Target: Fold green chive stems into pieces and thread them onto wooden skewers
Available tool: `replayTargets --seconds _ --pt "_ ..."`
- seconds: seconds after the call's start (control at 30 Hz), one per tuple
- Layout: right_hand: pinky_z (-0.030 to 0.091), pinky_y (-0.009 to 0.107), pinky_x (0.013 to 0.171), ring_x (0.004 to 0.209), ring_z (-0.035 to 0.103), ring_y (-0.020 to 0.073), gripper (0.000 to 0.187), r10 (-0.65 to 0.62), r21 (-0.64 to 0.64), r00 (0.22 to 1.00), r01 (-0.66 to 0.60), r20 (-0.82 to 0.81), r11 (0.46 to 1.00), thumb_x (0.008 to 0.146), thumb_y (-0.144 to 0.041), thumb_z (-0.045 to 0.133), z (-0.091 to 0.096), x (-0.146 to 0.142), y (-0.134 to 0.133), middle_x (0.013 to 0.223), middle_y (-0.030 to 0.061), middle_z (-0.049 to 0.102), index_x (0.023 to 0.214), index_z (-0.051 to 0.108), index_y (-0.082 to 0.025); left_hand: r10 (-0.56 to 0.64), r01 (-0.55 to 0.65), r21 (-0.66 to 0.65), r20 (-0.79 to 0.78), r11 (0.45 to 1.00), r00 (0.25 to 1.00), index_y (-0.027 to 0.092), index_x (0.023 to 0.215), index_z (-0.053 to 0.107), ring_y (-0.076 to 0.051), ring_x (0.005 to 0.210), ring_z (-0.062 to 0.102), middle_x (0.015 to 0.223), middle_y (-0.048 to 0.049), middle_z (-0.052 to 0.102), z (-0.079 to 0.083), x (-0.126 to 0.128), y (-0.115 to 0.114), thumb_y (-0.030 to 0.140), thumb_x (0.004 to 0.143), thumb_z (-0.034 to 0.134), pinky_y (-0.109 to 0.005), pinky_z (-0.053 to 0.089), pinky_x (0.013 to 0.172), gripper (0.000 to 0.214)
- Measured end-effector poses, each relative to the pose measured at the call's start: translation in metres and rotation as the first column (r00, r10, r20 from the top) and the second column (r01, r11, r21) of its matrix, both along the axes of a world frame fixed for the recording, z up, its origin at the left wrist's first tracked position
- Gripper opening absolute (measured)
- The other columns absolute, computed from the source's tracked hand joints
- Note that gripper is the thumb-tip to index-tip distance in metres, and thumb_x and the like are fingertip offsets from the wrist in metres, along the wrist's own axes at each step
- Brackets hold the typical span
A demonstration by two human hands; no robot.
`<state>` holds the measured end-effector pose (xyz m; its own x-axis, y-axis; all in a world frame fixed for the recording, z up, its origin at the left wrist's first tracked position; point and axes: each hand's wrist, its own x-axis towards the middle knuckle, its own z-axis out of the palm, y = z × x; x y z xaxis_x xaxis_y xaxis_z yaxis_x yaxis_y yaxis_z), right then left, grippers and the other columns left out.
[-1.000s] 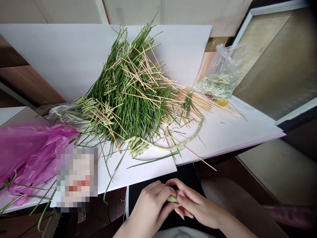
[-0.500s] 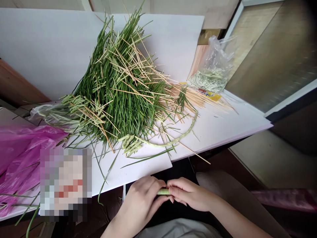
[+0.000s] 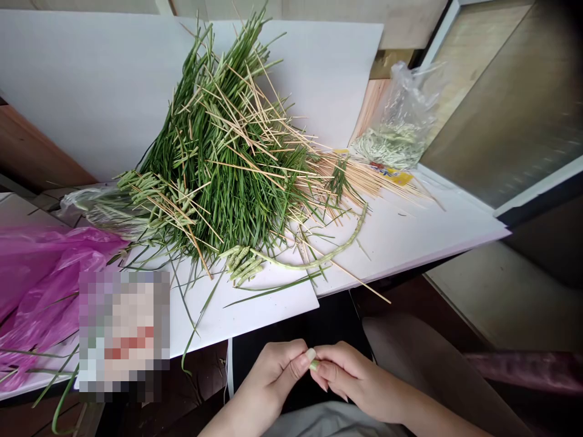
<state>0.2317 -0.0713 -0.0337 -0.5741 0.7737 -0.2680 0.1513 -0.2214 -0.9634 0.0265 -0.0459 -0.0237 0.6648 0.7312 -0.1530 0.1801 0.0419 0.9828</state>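
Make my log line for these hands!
left hand: touching pale green stem | right hand: pinching it | ahead: green grass pile

The left hand [image 3: 268,379] and right hand [image 3: 350,377] pinch a short pale green plant stem [image 3: 314,365] between them, with a heap of green grass blades and wooden sticks [image 3: 228,164] on white board [image 3: 268,312] ahead of the grip and a pink plastic bag [image 3: 36,279] off to its left.

Lt: bright, even | shdw: soft, few | edges: wide-angle warp, dark top-rt corner | blur: pixelated patch [image 3: 124,335] low-lt
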Motion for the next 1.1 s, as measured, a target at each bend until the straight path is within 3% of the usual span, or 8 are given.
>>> replayTargets --seconds 0.3,0.5,0.6,0.7,0.8,0.87,1.0,1.1 --pt "0.037 0.032 0.060 0.063 0.053 0.0190 0.035 -0.111 0.632 0.856 -0.279 0.505 0.723 0.110 -0.028 0.039 0.002 0.012 -0.005 0.071 0.0035 0.062 0.081 0.056 -0.021 0.185 -0.080 -0.613 0.110 0.786 0.977 0.020 0.069 0.042 -0.007 0.052 0.013 0.061 0.0089 0.024 -0.002 0.015 -0.016 0.065 0.091 0.064 -0.028 0.008 0.048 0.055" --pt "0.032 0.036 0.056 0.058 0.045 0.0176 0.034 -0.136 0.756 0.766 -0.561 0.628 0.337 0.107 -0.017 0.047 0.009 0.018 -0.012 0.061 0.0007 0.056 0.075 0.060 -0.019 0.175 0.093 -0.829 0.224 0.552 0.959 0.023 0.063 0.035 -0.004 0.040 0.003 0.044 0.0145 0.015 -0.006 0.013 -0.027 0.067 0.083 0.071 -0.026 0.001 0.042 0.060" --pt "0.027 0.037 0.054 0.055 0.041 0.0178 0.027 -0.134 0.740 0.728 -0.657 0.672 0.141 0.100 -0.012 0.054 0.015 0.019 -0.013 0.059 -0.0004 0.052 0.076 0.063 -0.019 0.171 0.110 -0.821 0.244 0.560 0.955 0.021 0.062 0.040 -0.002 0.037 0.008 0.043 0.0139 0.022 -0.007 0.015 -0.032 0.066 0.078 0.076 -0.026 0.002 0.041 0.059" --pt "0.026 0.039 0.054 0.055 0.039 0.0186 0.022 -0.151 0.752 0.738 -0.655 0.658 0.071 0.100 -0.014 0.056 0.016 0.026 -0.009 0.058 -0.0002 0.052 0.081 0.066 -0.020 0.191 0.099 -0.826 0.242 0.555 0.951 0.021 0.061 0.040 -0.002 0.039 0.008 0.045 0.0137 0.022 -0.006 0.010 -0.033 0.065 0.077 0.078 -0.025 0.002 0.042 0.060" --pt "0.028 0.039 0.056 0.055 0.041 0.0195 0.021 -0.265 0.825 0.784 -0.556 0.561 0.100 0.103 -0.015 0.054 0.010 0.050 0.000 0.058 -0.0001 0.054 0.089 0.068 -0.020 0.358 -0.048 -0.830 0.186 0.555 0.915 0.024 0.059 0.029 -0.003 0.041 0.005 0.046 0.0140 0.014 0.001 -0.013 -0.028 0.064 0.075 0.078 -0.024 0.004 0.042 0.066" --pt "0.031 0.038 0.059 0.058 0.044 0.0201 0.023 -0.407 0.867 0.765 -0.450 0.499 0.215 0.106 -0.014 0.051 0.005 0.072 0.008 0.061 0.0001 0.057 0.091 0.066 -0.022 0.478 -0.285 -0.698 0.094 0.657 0.873 0.023 0.061 0.031 -0.006 0.046 0.010 0.051 0.0116 0.017 0.011 -0.036 -0.020 0.063 0.082 0.073 -0.023 0.012 0.043 0.062" --pt "0.042 0.037 0.068 0.069 0.060 0.0228 0.023 -0.458 0.848 0.737 -0.303 0.498 0.434 0.110 -0.025 0.047 -0.005 0.091 0.023 0.080 0.0043 0.071 0.098 0.067 -0.023 0.533 -0.540 -0.085 -0.092 0.837 0.841 0.021 0.068 0.050 -0.012 0.054 0.032 0.061 0.0044 0.037 0.039 -0.072 0.017 0.067 0.095 0.053 -0.024 0.032 0.052 0.054" --pt "0.047 0.037 0.075 0.081 0.067 0.0247 0.023 -0.384 0.808 0.767 -0.283 0.514 0.517 0.111 -0.026 0.046 0.000 0.071 0.037 0.091 0.0064 0.073 0.105 0.067 -0.022 0.604 -0.460 0.445 -0.268 0.769 0.751 0.023 0.086 0.062 -0.019 0.070 0.054 0.075 0.0000 0.058 0.051 -0.080 0.066 0.060 0.100 0.047 -0.029 0.043 0.067 0.043"
